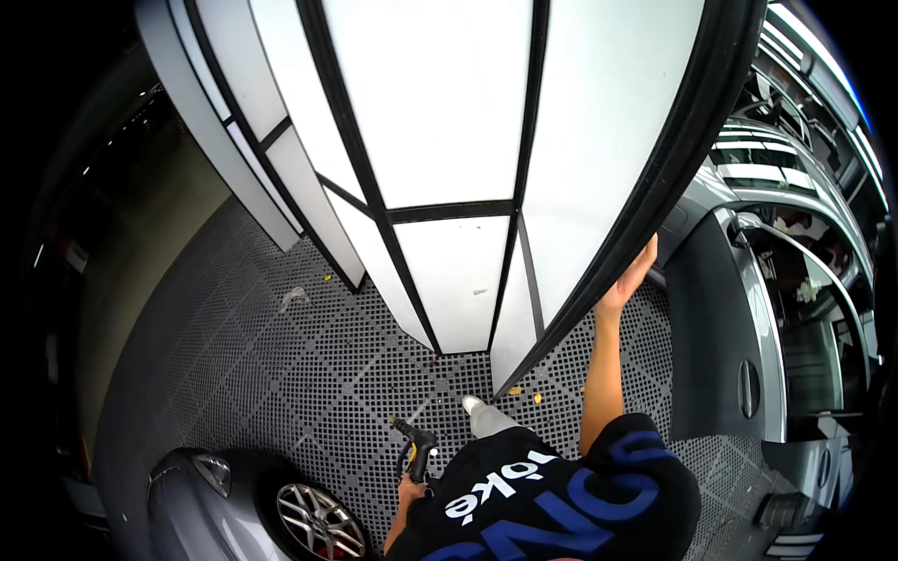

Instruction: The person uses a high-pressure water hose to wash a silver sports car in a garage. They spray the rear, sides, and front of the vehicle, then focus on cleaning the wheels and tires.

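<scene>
My left hand (412, 488), low in the head view, is closed round the handle of a black spray gun (420, 438) with a yellow part. Its nozzle points up and away, over the grated floor. Farther up on the right, my right hand (633, 280) is at the black edge of a white folding partition (599, 140). It holds that edge, with part of its fingers hidden behind it. The partition's tall white panels, framed in black, stand in a zigzag in front of me.
A grey car with a silver-spoked wheel (319, 520) is close at lower left. Another grey car (716, 327) stands at right. Black grating (355, 383) covers the floor, with a few yellow leaves (538, 398) and a pale scrap (295, 296).
</scene>
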`<state>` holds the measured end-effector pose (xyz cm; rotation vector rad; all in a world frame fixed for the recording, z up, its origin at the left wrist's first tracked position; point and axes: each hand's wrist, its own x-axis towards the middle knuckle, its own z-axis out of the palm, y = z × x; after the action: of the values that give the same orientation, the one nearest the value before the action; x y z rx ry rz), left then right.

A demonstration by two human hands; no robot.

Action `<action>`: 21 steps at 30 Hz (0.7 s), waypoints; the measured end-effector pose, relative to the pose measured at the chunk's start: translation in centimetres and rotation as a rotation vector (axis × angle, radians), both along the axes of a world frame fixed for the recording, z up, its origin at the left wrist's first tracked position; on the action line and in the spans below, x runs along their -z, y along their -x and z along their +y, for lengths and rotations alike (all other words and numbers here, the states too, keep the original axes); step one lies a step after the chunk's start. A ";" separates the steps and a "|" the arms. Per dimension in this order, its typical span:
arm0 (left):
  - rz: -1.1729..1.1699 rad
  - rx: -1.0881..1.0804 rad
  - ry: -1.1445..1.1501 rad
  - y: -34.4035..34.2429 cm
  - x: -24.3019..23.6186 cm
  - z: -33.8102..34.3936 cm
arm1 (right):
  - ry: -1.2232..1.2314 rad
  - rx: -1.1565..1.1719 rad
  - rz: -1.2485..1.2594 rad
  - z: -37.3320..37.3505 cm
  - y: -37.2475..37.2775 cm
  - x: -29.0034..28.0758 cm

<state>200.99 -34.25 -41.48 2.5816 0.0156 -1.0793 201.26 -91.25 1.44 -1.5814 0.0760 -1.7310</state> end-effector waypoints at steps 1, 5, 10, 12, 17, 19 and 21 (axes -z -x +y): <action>-0.054 0.011 0.031 0.2 1.1 0.6 | -0.015 -0.008 -0.008 0.0 -0.6 -0.2; -0.067 -0.087 0.216 0.0 3.5 2.5 | -0.019 -0.088 -0.022 -0.2 -3.4 -1.0; 0.019 -0.141 0.118 -1.5 0.6 1.0 | 0.061 -0.302 0.089 -0.1 -10.6 -0.4; 0.069 -0.175 0.020 -2.1 -1.3 -0.6 | 0.094 -0.319 0.017 0.5 -15.7 -0.1; 0.001 -0.215 -0.014 -2.1 -3.7 -3.0 | 0.174 -0.162 0.061 3.6 -30.0 -0.1; 0.002 -0.176 -0.103 -0.9 -4.0 -3.4 | 0.178 -0.101 0.035 4.7 -36.1 -0.4; 0.068 -0.218 -0.111 0.8 -4.3 -4.3 | 0.177 -0.109 0.085 4.8 -41.6 -0.8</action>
<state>200.15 -38.55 -37.15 2.5642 0.3743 -1.1106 242.89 -86.47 2.24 -1.7534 -0.1226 -1.6223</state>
